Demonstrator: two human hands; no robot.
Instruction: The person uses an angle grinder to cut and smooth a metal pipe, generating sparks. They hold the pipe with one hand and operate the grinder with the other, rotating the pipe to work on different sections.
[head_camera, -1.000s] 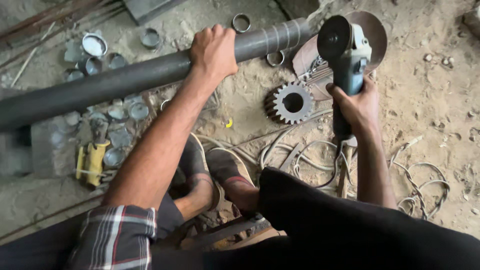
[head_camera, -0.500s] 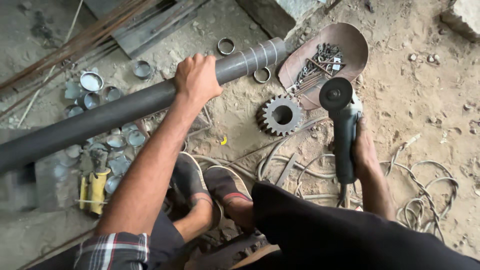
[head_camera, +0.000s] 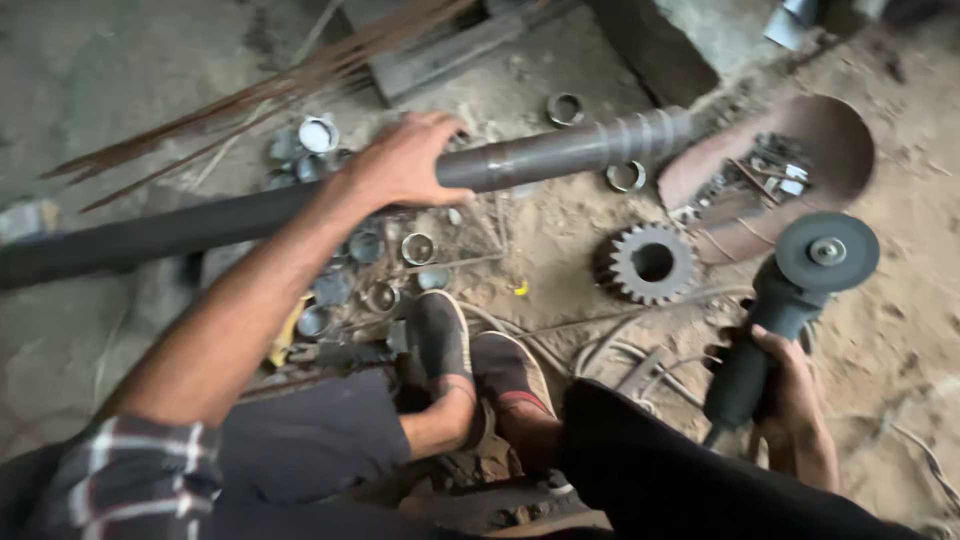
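My left hand (head_camera: 408, 160) grips a long dark steel pipe (head_camera: 560, 155) that runs from the left edge to a ribbed end near a rusty curved plate (head_camera: 835, 135). My right hand (head_camera: 785, 385) holds a dark angle grinder (head_camera: 785, 300) by its body, low at the right. The grinder's disc (head_camera: 828, 250) faces up and hangs clear of the pipe. A toothed gear (head_camera: 650, 263) lies on the ground between pipe and grinder. My feet in dark shoes (head_camera: 445, 345) sit below the pipe.
Several short metal rings and cut tube pieces (head_camera: 370, 245) lie under the pipe. The curved plate holds loose bolts (head_camera: 765, 180). Rusty rods (head_camera: 300, 80) lie at the top left. Cable and wire (head_camera: 620, 355) loop over the sandy ground by my right leg.
My right hand has drawn the grinder down and to the right, away from the pipe's ribbed end. The left hand stays on the pipe. The view has shifted.
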